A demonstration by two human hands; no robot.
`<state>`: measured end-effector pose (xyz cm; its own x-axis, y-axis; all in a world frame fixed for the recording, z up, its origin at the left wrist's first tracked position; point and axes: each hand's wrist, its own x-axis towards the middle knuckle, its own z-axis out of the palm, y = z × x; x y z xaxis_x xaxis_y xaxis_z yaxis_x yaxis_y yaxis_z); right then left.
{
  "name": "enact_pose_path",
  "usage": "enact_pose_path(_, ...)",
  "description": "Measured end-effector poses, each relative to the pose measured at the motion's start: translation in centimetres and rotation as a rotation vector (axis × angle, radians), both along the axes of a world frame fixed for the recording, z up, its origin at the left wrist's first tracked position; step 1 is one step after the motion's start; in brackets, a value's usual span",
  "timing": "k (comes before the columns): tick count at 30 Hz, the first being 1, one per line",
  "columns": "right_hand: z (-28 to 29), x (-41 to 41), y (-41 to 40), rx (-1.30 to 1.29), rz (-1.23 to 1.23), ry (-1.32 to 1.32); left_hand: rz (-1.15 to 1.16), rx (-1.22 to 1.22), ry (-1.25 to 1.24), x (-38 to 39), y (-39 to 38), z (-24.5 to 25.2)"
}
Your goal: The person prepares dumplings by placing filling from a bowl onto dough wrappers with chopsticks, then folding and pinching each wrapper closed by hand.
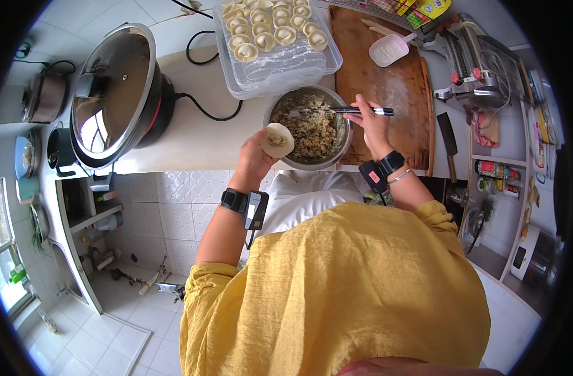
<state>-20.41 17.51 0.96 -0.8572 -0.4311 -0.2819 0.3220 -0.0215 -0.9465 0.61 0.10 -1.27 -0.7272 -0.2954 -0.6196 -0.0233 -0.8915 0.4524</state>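
Observation:
A round dumpling wrapper with a small heap of filling at its middle lies in my left hand, beside the left rim of a metal bowl. Chopped filling fills much of that bowl. My right hand grips dark chopsticks with silvery ends, reaching over the bowl's right side; their tips are down at the filling. Behind the bowl, a clear plastic tray dusted with flour holds rows of folded dumplings.
A wooden board bears a pink flour scoop. Right of it lie a cleaver and a pasta machine. Leftward stands a glass-lidded electric pot with a black cord along the counter.

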Motion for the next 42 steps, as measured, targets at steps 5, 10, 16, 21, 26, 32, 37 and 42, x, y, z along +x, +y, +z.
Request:
enact_pose_path(5,1.6,0.0,1.7,-0.052,-0.100,-0.113,-0.023,0.020,0.013,-0.5,-0.2,0.3)
enact_pose_path(10,3.0,1.0,2.8,-0.107,-0.011,-0.247,-0.021,0.045,0.052,-1.6,0.0,0.1)
enact_pose_path(16,3.8,2.7,1.9,-0.140,0.142,-0.190,-0.067,0.145,0.133,-2.9,0.5,1.1)
enact_pose_path(21,5.1,1.7,2.9,-0.127,0.185,-0.110,-0.076,0.121,0.114,-2.7,0.5,1.6)
enact_pose_path(26,5.2,2.2,2.4,-0.097,0.176,-0.032,-0.076,0.123,0.117,-2.8,0.7,1.6)
enact_pose_path(32,5.8,2.0,2.3,-0.074,0.150,0.022,-0.077,0.100,0.109,-2.7,0.9,2.0)
enact_pose_path(37,5.7,2.1,2.4,-0.103,0.146,0.039,-0.077,0.095,0.090,-2.9,1.1,1.9)
enact_pose_path(42,5.4,3.2,1.5,-0.086,0.208,-0.004,-0.087,0.112,0.107,-2.9,1.2,1.8)
